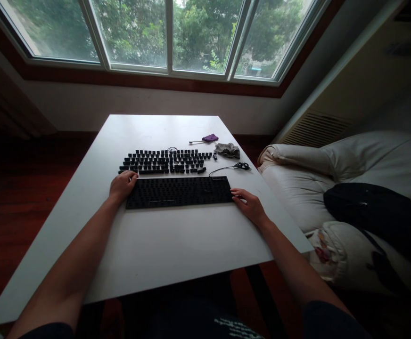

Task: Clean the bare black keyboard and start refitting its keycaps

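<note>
A black keyboard base (180, 192) with its keycaps off lies flat on the white table (177, 245). At its left end my left hand (122, 184) grips the edge, fingers curled near the far corner. The right end is between the fingers of my right hand (246, 202), which touch its short side. Just beyond the base, loose black keycaps (163, 161) are laid out in rows like a keyboard layout. A coiled black cable (241, 165) runs from the back of the base to the right.
Behind the cable lie a crumpled grey cloth (227, 150) and a purple cloth (210, 137) beside a thin stick-like tool. To the right stands a cream sofa (293, 183) bearing a dark bag (371, 202). A window (170, 37) is past the table's far edge.
</note>
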The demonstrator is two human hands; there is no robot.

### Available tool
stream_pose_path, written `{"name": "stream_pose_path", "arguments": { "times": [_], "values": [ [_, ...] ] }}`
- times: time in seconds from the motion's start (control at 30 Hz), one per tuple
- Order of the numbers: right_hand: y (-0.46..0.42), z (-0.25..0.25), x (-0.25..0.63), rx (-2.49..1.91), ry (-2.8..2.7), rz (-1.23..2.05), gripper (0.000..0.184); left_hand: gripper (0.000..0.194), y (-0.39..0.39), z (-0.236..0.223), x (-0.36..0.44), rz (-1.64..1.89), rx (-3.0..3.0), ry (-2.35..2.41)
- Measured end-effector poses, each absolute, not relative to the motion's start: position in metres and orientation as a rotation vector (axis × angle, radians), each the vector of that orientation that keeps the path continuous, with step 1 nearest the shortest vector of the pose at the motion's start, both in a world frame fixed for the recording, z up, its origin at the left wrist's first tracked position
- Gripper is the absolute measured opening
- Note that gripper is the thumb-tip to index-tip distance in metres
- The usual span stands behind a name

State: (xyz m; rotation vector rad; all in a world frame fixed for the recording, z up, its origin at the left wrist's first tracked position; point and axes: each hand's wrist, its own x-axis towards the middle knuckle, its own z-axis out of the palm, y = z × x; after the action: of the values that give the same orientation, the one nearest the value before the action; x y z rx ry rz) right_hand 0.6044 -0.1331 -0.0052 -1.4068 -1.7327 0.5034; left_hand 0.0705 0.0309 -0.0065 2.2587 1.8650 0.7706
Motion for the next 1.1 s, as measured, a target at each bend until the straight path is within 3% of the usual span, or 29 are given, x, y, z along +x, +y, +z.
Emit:
{"name": "stream_pose_path", "arguments": {
  "times": [0.57,1.1],
  "values": [
    [-0.128,-0.012,0.618,-1.431,-1.530,0.723,0.032,0.030,0.032,-0.006,0.069,0.728,2.282,1.880],
    [-0.136,-0.002,0.604,-1.413,-1.716,0.508,0.025,0.031,0.032,-0.003,0.070,0.668,2.306,1.898]
  ]
}}
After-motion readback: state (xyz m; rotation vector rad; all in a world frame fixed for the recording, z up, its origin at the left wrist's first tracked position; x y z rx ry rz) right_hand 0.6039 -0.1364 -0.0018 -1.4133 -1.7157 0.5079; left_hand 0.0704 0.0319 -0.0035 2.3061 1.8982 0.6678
